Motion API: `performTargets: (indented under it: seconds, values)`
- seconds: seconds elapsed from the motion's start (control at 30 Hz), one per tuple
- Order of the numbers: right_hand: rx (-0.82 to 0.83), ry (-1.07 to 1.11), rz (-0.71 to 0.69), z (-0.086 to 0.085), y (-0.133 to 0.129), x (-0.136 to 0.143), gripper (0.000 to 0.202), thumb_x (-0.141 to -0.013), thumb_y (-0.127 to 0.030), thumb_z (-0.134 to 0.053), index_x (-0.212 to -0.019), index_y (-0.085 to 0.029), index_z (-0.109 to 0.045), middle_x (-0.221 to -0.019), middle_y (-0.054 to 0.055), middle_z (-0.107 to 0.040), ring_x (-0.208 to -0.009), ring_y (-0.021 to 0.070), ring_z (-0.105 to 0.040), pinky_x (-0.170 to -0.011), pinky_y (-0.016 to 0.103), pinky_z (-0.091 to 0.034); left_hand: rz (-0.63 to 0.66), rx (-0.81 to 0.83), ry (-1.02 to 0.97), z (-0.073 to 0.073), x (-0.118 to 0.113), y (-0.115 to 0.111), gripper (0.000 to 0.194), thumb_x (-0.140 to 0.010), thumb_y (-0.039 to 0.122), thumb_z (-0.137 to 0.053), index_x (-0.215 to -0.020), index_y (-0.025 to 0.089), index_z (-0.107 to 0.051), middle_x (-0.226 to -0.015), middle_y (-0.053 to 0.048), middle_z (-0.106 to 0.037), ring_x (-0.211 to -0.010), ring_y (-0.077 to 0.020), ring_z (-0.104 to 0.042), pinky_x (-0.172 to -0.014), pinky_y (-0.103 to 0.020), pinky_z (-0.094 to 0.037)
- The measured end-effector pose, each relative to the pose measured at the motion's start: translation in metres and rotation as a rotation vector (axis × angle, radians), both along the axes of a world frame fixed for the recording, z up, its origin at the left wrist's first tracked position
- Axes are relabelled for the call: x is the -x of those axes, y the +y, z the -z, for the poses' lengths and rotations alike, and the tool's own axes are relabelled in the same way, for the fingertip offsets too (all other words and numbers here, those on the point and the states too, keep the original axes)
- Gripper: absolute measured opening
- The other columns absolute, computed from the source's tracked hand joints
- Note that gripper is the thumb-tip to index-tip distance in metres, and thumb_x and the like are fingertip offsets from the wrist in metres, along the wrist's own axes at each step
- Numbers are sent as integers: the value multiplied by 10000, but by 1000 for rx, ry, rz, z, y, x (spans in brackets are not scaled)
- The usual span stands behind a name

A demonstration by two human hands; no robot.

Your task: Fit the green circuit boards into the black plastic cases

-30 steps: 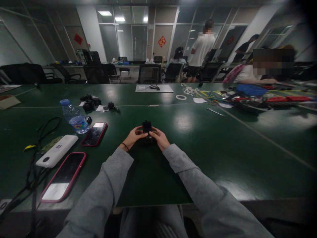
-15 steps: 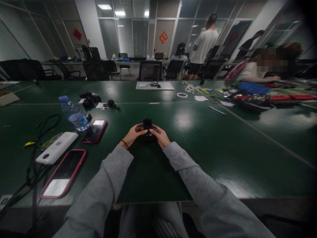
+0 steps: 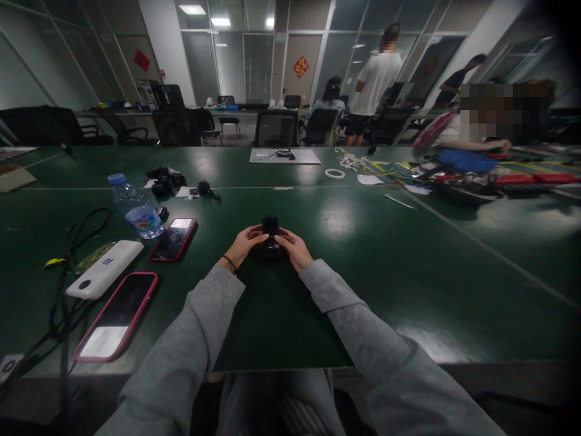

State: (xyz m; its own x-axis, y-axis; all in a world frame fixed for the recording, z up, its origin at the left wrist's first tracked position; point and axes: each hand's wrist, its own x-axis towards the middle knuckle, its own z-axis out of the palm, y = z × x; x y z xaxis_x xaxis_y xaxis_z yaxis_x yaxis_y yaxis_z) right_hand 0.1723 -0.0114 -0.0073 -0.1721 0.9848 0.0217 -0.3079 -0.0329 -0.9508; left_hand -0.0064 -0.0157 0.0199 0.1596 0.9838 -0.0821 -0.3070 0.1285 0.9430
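Note:
A small black device (image 3: 271,227) stands on the green table in front of me, with a flat dark panel upright at its top and a lower part towards me; its exact kind is not clear. My left hand (image 3: 247,243) grips its left side, the thumb resting across the front. On the opposite side my right hand (image 3: 294,247) holds it the same way, its thumb close to the left one. The fingers behind the device are partly hidden. Left of my hands lies a phone in a red case (image 3: 174,240).
On the left are a water bottle (image 3: 138,209), a white power bank (image 3: 105,270), a pink-cased phone (image 3: 117,317) and black cables (image 3: 58,303). Farther off lie black parts (image 3: 166,181), a white board (image 3: 302,156), a tape ring (image 3: 334,174) and a wrench (image 3: 399,201). Several people are beyond.
My left thumb has shifted slightly left and up on the device, so a bit more of its lower front shows. Both hands keep their hold.

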Motion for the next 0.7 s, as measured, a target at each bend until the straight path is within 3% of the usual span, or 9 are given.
performTargets:
  seconds: [0.43, 0.7]
  values:
    - [-11, -33, 3, 3, 1, -2, 651, -690, -427, -821, -1257, -187, -610, -1140, 90, -673, -1102, 227, -620, -1032, 401, -454, 11, 0, -22, 1, -2, -1, 577, -691, 220, -824, -1211, 120, -593, -1090, -104, -672, -981, -170, -640, -1009, -374, -441]
    - [-4, -3, 23, 2, 1, 1, 638, -652, -427, -841, -1209, -189, -636, -1055, 69, -689, -1045, 221, -633, -1016, 394, -453, -32, 15, -37, 1, -8, -2, 567, -674, 188, -828, -1187, 116, -597, -1069, -94, -669, -938, -155, -640, -986, -363, -449]
